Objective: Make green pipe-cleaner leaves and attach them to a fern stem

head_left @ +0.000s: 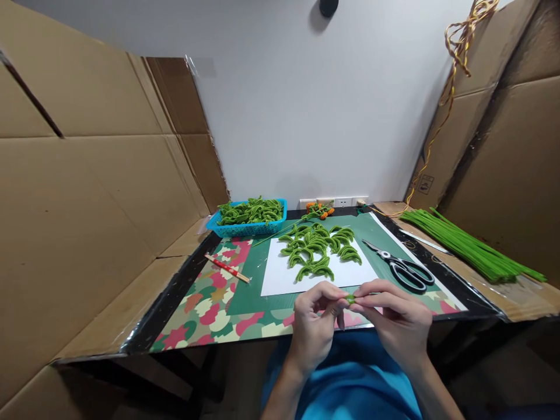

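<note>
Between the fingertips of my left hand [317, 318] and my right hand [391, 315] is a small green pipe cleaner piece [350, 298]. Both hands are closed in a pinch on it, just above the table's front edge, and the fingers cover most of the piece. Beyond them, curved green pipe cleaner leaves [312, 248] lie in clusters on a white sheet of paper [273, 274]. To the right of the paper rest black-and-grey scissors [405, 269], blades pointing away to the left.
A blue basket [245, 229] heaped with green pieces stands at the back left. An orange-flowered stem [321, 210] lies behind the paper. Long green pipe cleaners [470, 245] are stacked at right. Wrapped chopsticks [227, 268] lie left. Cardboard walls [100, 175] flank the table.
</note>
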Demonstrator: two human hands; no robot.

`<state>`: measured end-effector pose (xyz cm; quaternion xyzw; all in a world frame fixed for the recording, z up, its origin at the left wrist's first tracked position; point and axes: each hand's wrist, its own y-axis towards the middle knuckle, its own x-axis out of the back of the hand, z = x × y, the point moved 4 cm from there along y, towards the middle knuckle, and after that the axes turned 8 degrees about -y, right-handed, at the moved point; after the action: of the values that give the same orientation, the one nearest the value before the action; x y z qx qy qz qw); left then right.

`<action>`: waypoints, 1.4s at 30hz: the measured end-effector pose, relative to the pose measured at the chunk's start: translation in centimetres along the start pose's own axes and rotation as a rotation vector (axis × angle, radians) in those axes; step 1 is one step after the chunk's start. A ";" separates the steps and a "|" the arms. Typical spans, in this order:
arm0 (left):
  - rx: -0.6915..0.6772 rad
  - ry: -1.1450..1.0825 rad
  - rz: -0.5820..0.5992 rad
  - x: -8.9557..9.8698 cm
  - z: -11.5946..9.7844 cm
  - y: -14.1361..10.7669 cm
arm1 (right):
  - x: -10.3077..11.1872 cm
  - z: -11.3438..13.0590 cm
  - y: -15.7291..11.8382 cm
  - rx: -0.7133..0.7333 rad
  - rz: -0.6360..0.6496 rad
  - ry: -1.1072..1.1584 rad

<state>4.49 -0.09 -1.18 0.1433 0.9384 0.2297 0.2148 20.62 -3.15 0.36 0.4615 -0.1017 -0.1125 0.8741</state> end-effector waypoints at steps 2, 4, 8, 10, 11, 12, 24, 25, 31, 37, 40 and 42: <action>0.007 0.005 0.000 -0.1 -0.1 0.0 | 0.0 0.0 0.0 -0.002 0.004 0.004; 0.021 0.022 -0.008 -0.2 -0.2 0.1 | 0.0 -0.1 0.0 -0.008 0.006 0.005; 0.042 0.050 -0.017 -0.2 -0.3 0.0 | 0.0 -0.2 0.0 -0.016 0.014 -0.002; 0.046 0.058 -0.011 -0.3 -0.2 0.0 | 0.0 -0.3 0.0 -0.015 0.018 -0.003; 0.048 0.062 -0.006 -0.3 -0.2 0.0 | 0.0 -0.3 -0.1 -0.015 0.021 -0.003; 0.051 0.066 -0.002 -0.3 -0.1 0.0 | 0.0 -0.3 -0.1 -0.015 0.025 -0.002; 0.100 0.117 0.011 -0.3 -0.1 -0.2 | -0.1 -0.2 0.0 -0.005 0.040 -0.023; 0.110 0.120 0.005 -0.3 -0.2 -0.3 | -0.1 -0.2 0.1 -0.008 0.036 -0.025; 0.271 0.150 0.014 -0.1 0.0 -0.4 | 0.2 -0.2 0.4 0.003 -0.001 -0.013; 0.337 0.158 0.053 -0.4 -0.3 0.1 | -0.2 -0.3 0.5 0.008 0.066 -0.050; 0.330 0.159 0.023 -0.4 -0.4 0.3 | -0.3 -0.2 0.5 0.013 0.091 -0.071; 0.312 0.171 0.002 -0.4 -0.3 0.3 | -0.4 -0.1 0.6 0.013 0.103 -0.083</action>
<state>4.70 -0.07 -0.65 0.1560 0.9773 0.0927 0.1091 20.31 -2.63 0.75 0.4563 -0.1623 -0.0857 0.8707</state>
